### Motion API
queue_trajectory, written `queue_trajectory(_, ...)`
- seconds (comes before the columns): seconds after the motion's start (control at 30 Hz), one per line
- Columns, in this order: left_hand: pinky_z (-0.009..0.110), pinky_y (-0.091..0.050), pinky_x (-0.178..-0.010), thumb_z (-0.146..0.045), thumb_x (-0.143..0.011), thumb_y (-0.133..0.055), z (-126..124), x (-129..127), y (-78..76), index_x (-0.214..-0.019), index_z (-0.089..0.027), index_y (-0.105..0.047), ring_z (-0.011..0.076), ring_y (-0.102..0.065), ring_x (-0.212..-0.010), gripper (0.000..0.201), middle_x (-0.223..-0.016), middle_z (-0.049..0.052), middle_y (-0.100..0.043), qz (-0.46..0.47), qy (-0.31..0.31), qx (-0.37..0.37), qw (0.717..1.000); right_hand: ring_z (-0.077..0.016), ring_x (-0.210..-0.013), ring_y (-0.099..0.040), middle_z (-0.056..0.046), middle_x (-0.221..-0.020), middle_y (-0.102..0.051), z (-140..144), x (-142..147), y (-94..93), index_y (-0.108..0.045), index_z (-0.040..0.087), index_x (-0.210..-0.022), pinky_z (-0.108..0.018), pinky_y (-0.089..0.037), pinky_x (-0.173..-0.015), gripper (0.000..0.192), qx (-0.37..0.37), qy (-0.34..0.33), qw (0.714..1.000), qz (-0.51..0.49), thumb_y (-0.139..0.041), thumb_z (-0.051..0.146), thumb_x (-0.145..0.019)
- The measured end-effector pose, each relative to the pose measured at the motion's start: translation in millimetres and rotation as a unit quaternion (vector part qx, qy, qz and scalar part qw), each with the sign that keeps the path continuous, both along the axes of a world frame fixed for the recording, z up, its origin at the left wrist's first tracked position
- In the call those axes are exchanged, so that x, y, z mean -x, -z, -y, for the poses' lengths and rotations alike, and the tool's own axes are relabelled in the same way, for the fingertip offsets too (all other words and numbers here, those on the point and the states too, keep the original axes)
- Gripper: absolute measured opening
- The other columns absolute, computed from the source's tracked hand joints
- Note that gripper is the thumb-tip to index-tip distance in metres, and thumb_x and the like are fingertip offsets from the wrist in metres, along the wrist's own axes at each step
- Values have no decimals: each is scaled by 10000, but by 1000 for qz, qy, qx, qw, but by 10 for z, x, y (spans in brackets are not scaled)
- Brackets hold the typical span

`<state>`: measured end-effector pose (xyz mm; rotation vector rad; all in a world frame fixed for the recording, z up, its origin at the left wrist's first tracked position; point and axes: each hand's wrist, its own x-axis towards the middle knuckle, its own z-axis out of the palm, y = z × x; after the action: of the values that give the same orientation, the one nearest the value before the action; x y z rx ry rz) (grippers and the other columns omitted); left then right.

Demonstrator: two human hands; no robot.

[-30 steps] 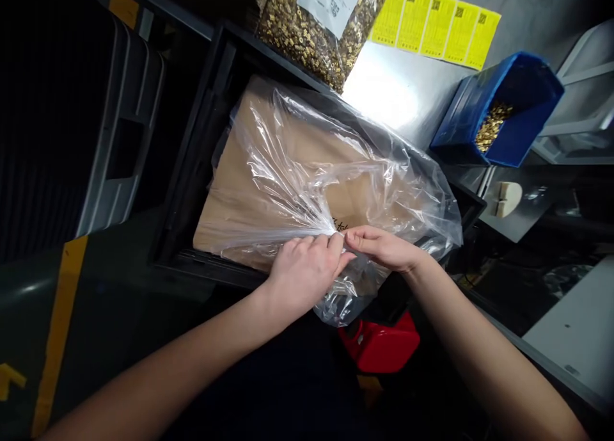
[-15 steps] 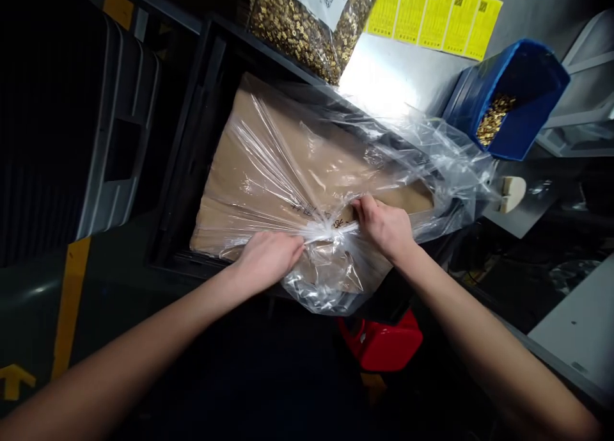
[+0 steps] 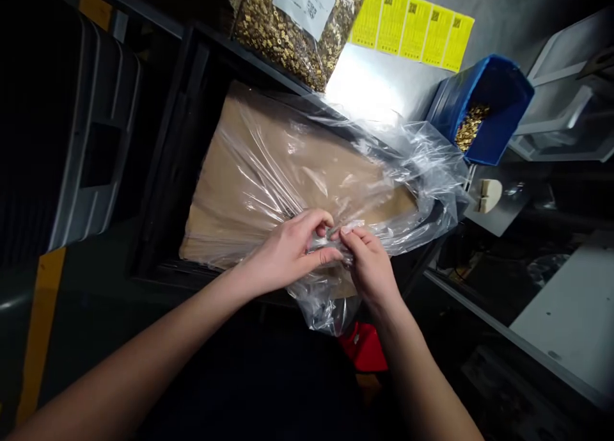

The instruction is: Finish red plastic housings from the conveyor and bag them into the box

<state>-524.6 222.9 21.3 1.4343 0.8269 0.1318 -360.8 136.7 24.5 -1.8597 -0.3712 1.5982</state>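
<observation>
A clear plastic bag (image 3: pixel 268 166) lies gathered over a brown cardboard sheet (image 3: pixel 215 166) inside a black crate (image 3: pixel 167 146). My right hand (image 3: pixel 371 265) pinches a bunched part of the bag near the middle of the sheet. Close beside it, on the left, my left hand (image 3: pixel 292 246) curves around the gathered plastic with thumb and forefinger apart. The plastic between the two hands is partly hidden by the fingers. Loose film hangs over the crate's near edge and spreads toward the right.
Behind the crate sits a bag of small brass parts (image 3: pixel 288 38) with a white label. Yellow labels (image 3: pixel 412 28) lie on the metal table. A blue bin (image 3: pixel 499 108) holds more brass pieces. Below the crate is a red object (image 3: pixel 367 348); a dark grey case (image 3: pixel 96 153) stands left.
My left hand has moved right and its thumb and forefinger have parted from the plastic. My right hand has shifted slightly down. The gathered film has loosened, and the view has shifted.
</observation>
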Motion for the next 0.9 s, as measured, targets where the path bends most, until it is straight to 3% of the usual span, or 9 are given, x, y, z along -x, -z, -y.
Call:
queue_trajectory(0.1,275,-437,-740,-347,-903,-733,107,-66,336,-924,-210,-736,142,-582,-816,138,-908,-10,-593,-3,-9,-51,999,-59,-482,-379,45,-632,-552,-177,-113,79,-717,166,-841,-189,-283,-429,207,63,50,991,-105,-756,367,-811)
queue_trajectory(0.2,277,-423,-704,-299,-908,-719,182,-124,472,-764,-221,-768,133,-582,-759,170,-834,-20,-590,-21,-48,-36,998,-43,-470,-397,51,-622,-558,-284,-231,50,-740,160,-896,-155,-297,-400,204,65,71,984,-152,-794,331,-798)
queue_trajectory(0.27,275,-418,-677,-273,-913,-700,217,-142,482,-759,-226,-780,129,-591,-741,180,-824,-20,-614,-23,-85,-7,996,-76,-604,-571,9,-763,-666,-261,-303,-17,-745,181,-1018,-158,-466,-512,267,54,97,976,-187,-804,341,-813)
queue_trajectory(0.33,275,-421,-668,-285,-927,-681,246,-140,484,-741,-214,-775,129,-606,-742,220,-830,-13,-639,-13,-117,17,993,-143,-921,-689,-48,-1069,-732,-160,-345,-90,-718,218,-1176,-221,-582,-777,428,33,98,972,-209,-844,308,-778)
queue_trajectory(0.4,274,-431,-675,-313,-924,-688,268,-125,500,-737,-206,-771,134,-622,-762,230,-844,-5,-658,1,-140,35,990,-176,-1147,-652,-41,-1303,-675,-26,-333,-134,-665,279,-1298,-262,-559,-958,642,3,85,978,-190,-892,226,-700)
queue_trajectory(0.47,275,-441,-689,-333,-911,-707,282,-108,523,-746,-205,-773,138,-631,-778,218,-858,0,-669,10,-154,43,987,-164,-1144,-641,-3,-1278,-673,82,-263,-123,-624,338,-1350,-264,-549,-966,764,-28,73,989,-125,-909,176,-660)
queue_trajectory(0.67,281,-446,-707,-313,-900,-721,284,-75,484,-722,-196,-777,144,-613,-780,221,-849,11,-637,46,-151,48,986,-114,-677,-579,-5,-902,-698,81,38,88,-743,228,-1066,-280,-535,-702,283,-57,66,990,108,-788,402,-848)
queue_trajectory(0.8,285,-473,-758,-336,-910,-713,258,-52,451,-830,-192,-793,162,-649,-843,183,-908,30,-671,61,-186,93,976,-99,-670,-576,-7,-966,-672,157,89,50,-713,218,-959,-279,-541,-707,239,-50,157,985,45,-754,439,-876)
queue_trajectory(0.9,306,-480,-832,-326,-956,-643,219,-37,468,-832,-183,-759,178,-645,-898,223,-909,32,-663,72,-150,84,982,-157,-824,-658,5,-946,-673,262,51,-117,-678,265,-1053,-345,-558,-861,229,-41,70,997,-8,-769,369,-869)
